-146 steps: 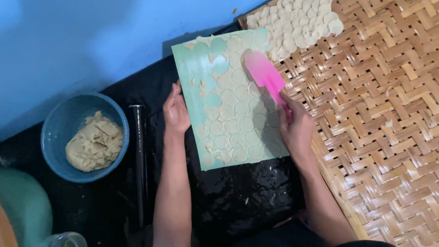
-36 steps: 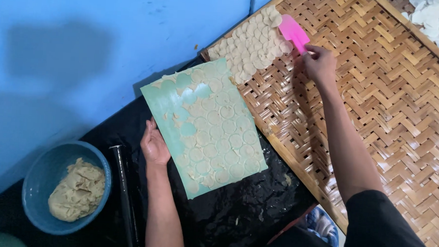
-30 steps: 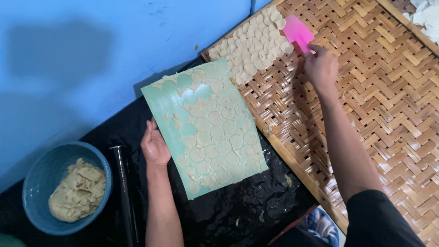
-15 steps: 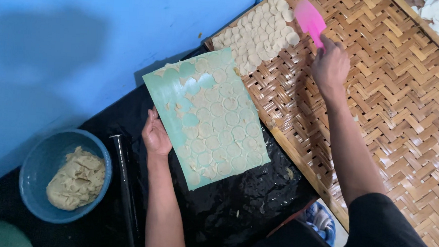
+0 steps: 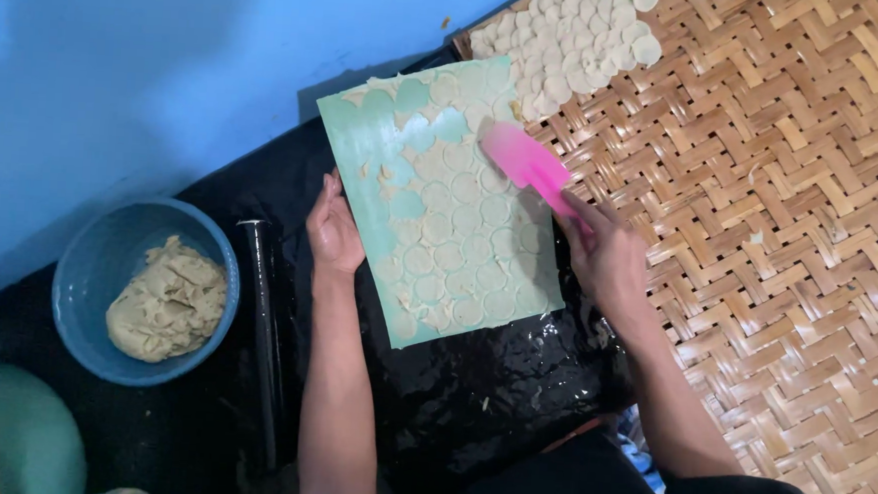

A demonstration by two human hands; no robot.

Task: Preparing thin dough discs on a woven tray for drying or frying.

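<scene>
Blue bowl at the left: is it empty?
No, the blue bowl holds a lump of beige dough.

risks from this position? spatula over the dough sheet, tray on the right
1. The pink spatula in the right hand lies over tightly packed dough rounds on the green board; its edge could nick or fold neighbours.
2. The left hand steadies only the board's left edge, so it might slide on the shiny black sheet.
3. The rounds on the woven tray sit close together; new ones may overlap and stick.
</scene>
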